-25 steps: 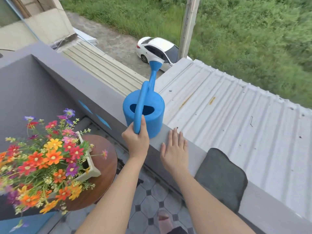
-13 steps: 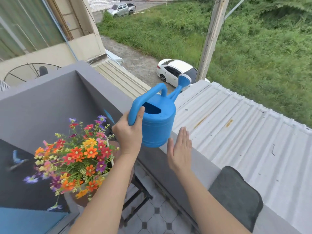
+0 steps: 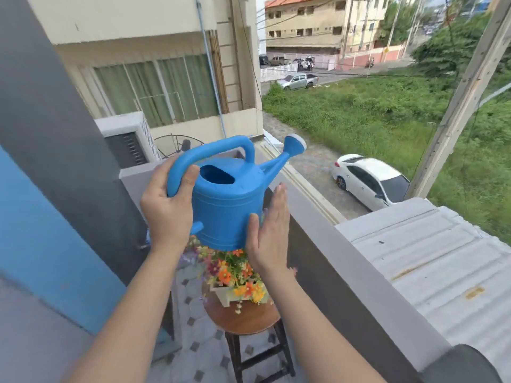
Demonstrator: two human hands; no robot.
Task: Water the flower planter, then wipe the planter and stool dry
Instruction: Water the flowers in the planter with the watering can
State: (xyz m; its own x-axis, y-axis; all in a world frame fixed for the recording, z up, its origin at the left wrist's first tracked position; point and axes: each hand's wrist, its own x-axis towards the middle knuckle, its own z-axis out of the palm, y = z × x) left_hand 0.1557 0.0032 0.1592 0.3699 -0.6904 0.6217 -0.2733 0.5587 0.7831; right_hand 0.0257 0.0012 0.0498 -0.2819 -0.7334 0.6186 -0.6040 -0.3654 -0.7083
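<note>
1. Head view: the can is held aloft at centre, spout pointed to 2 o'clock.
2. Its handle is gripped by the left hand, fingers curled round it.
3. The right hand, fingers straight, is laid flat against the can's 4 o'clock side.
4. The planter is seen on the stool, at 6 o'clock under the can.

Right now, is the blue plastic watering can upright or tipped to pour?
Upright: the blue plastic watering can has its fill opening facing up and spout angled upward, no water leaving; the left hand grips its handle.
</note>
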